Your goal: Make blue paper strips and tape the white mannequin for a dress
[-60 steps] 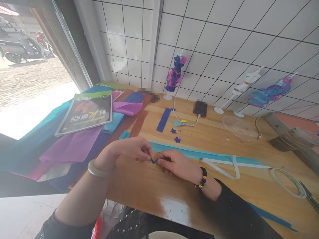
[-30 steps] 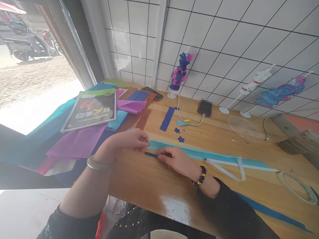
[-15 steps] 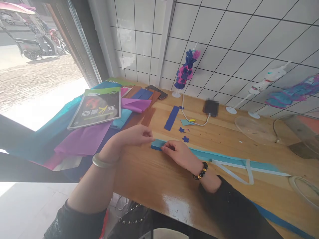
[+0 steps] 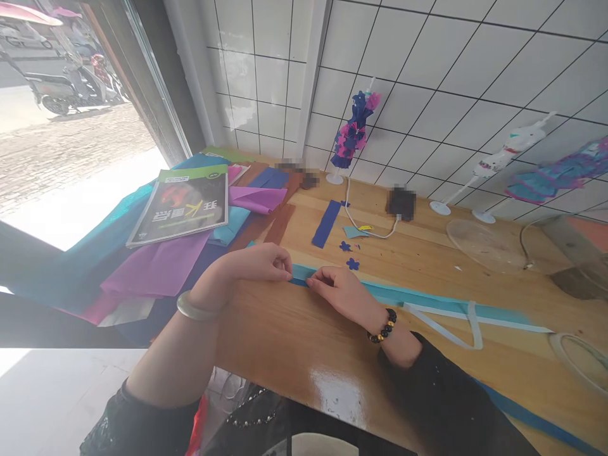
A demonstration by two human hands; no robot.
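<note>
My left hand point(image 4: 259, 263) and my right hand point(image 4: 339, 292) meet at the near end of a long light-blue paper strip point(image 4: 418, 297) that lies flat on the wooden table point(image 4: 294, 342). Fingertips of both hands pinch and press a small dark-blue paper strip point(image 4: 300, 281) along the light-blue strip's near edge. A pale bangle sits on my left wrist and a dark bead bracelet on my right. A white tape strip point(image 4: 456, 320) crosses the light-blue strip further right.
Sheets of coloured paper point(image 4: 152, 269) and a book point(image 4: 183, 206) fill the left side. A dark-blue paper piece point(image 4: 327, 223), two small paper flowers point(image 4: 349, 255), a white cable, a clear lid point(image 4: 479, 244), a tape roll point(image 4: 579, 361) and paper-dressed figures on stands point(image 4: 351, 136) lie further back.
Both hands moved from the bare table edge up onto the light-blue strip's end. The small dark-blue piece, first crumpled between my fingers, now lies flattened along that strip.
</note>
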